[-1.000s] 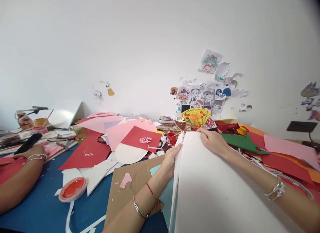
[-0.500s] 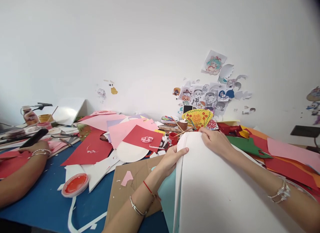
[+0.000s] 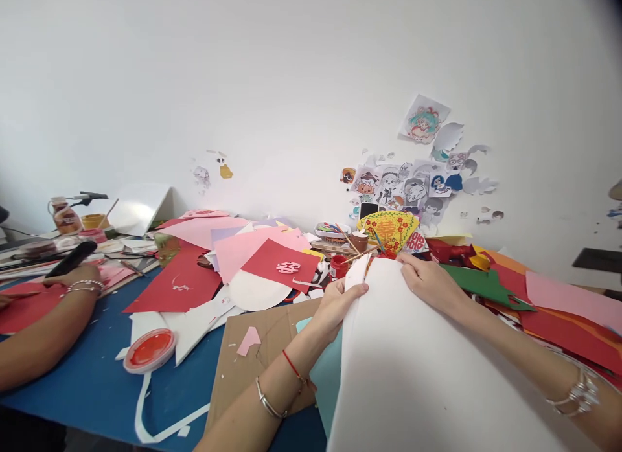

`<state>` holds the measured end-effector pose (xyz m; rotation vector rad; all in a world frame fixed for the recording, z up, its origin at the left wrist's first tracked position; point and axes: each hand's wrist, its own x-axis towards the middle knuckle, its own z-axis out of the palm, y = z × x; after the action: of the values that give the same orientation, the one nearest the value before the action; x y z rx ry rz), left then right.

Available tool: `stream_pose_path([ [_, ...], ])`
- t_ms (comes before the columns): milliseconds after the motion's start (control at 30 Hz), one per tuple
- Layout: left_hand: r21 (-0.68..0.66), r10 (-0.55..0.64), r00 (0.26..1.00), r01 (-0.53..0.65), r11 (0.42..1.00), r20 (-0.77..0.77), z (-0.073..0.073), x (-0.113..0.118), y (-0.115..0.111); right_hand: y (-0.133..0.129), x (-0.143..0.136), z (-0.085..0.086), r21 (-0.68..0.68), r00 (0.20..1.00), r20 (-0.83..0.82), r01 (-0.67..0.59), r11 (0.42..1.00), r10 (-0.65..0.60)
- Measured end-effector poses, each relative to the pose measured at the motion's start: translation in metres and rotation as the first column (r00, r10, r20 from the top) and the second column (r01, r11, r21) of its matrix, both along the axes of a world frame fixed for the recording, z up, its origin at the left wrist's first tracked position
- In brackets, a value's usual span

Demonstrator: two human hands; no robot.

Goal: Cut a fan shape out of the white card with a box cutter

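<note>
A large white sheet (image 3: 418,355), thick like foam board, leans toward me and bows slightly. At its upper left edge, a narrow white strip (image 3: 358,271) stands apart from the rest, a thin gap between them. My left hand (image 3: 337,306) is closed on that strip, thumb on the near face. Gripping the sheet's top edge is my right hand (image 3: 432,280), its fingertips partly hidden behind it. Below my left forearm lie a light-blue sheet (image 3: 326,368) and brown cardboard (image 3: 238,368) with a pink scrap (image 3: 249,341) on it.
Another person's hand (image 3: 72,280) holds a black object (image 3: 72,258) over red paper at left. A lid with red paint (image 3: 149,350) sits on the blue table (image 3: 102,387). Behind are a red paint jar (image 3: 339,267), a yellow fan (image 3: 389,228) and piled coloured paper.
The strip's top has tilted away from the sheet, and the sheet's face bows more. My right hand has shifted slightly right. The whole view has shifted a little.
</note>
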<state>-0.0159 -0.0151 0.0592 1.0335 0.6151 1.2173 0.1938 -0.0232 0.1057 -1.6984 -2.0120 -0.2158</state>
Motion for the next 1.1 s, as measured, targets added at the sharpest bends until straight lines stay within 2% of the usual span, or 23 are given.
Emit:
stream_pose_path([
  [67,0.029,0.103,0.994,-0.105,0.994,0.040,0.003,-0.007,0.008,0.000,0.010,-0.001,0.008,0.998,0.011,0.057,0.998,-0.057],
  [133,0.041,0.133,0.989,-0.136,0.990,0.065,0.005,-0.013,0.014,-0.002,0.021,0.000,0.017,0.993,-0.017,0.115,0.993,-0.115],
  [200,0.041,0.094,0.995,-0.095,0.995,0.025,0.007,-0.015,0.013,-0.006,0.032,0.002,0.013,0.988,-0.061,0.144,0.990,-0.143],
  [267,0.028,0.002,0.999,-0.001,1.000,-0.050,0.007,-0.013,0.008,-0.012,0.041,0.006,0.015,0.985,-0.098,0.141,0.990,-0.139],
  [367,0.056,-0.091,0.961,0.110,0.992,-0.263,0.003,-0.010,0.000,-0.020,0.048,0.014,0.016,0.979,-0.150,0.141,0.990,-0.137],
  [467,0.151,0.017,0.883,0.062,0.987,-0.470,-0.004,-0.010,0.003,-0.030,0.050,0.022,0.018,0.974,-0.178,0.145,0.989,-0.140],
  [567,0.264,0.179,0.850,-0.049,0.963,-0.496,-0.012,-0.011,0.011,-0.042,0.046,0.029,0.031,0.974,-0.199,0.120,0.992,-0.112],
  [667,0.459,0.442,0.759,-0.213,0.863,-0.479,-0.014,-0.015,0.017,-0.054,0.040,0.033,0.047,0.976,-0.205,0.082,0.995,-0.071],
  [767,0.593,0.645,0.580,-0.314,0.741,-0.498,-0.008,-0.026,0.022,-0.062,0.032,0.035,0.044,0.982,-0.178,0.064,0.997,-0.056],
  [800,0.627,0.705,0.493,-0.348,0.697,-0.510,-0.006,-0.031,0.024,-0.064,0.029,0.035,0.044,0.986,-0.154,0.066,0.997,-0.059],
  [900,0.749,0.858,0.147,-0.430,0.504,-0.493,0.000,-0.041,0.027,-0.063,0.020,0.037,0.056,0.995,-0.029,0.099,0.994,-0.098],
  [933,0.786,0.885,0.074,-0.429,0.445,-0.460,0.001,-0.042,0.026,-0.061,0.017,0.039,0.062,0.994,0.014,0.108,0.992,-0.109],
  [967,0.821,0.910,0.042,-0.414,0.393,-0.414,0.002,-0.042,0.025,-0.059,0.013,0.040,0.069,0.992,0.051,0.112,0.991,-0.115],
  [1000,0.850,0.932,0.052,-0.394,0.350,-0.359,0.002,-0.040,0.023,-0.056,0.010,0.041,0.076,0.990,0.081,0.107,0.991,-0.114],
  [1033,0.868,0.946,0.104,-0.378,0.323,-0.307,0.003,-0.038,0.020,-0.052,0.006,0.043,0.086,0.988,0.107,0.099,0.991,-0.108],
  [1067,0.870,0.944,0.190,-0.372,0.322,-0.268,0.003,-0.035,0.017,-0.047,0.002,0.044,0.096,0.987,0.132,0.082,0.992,-0.095],
  [1100,0.852,0.916,0.308,-0.375,0.366,-0.258,0.004,-0.031,0.013,-0.041,-0.002,0.045,0.103,0.984,0.159,0.058,0.993,-0.074],
])
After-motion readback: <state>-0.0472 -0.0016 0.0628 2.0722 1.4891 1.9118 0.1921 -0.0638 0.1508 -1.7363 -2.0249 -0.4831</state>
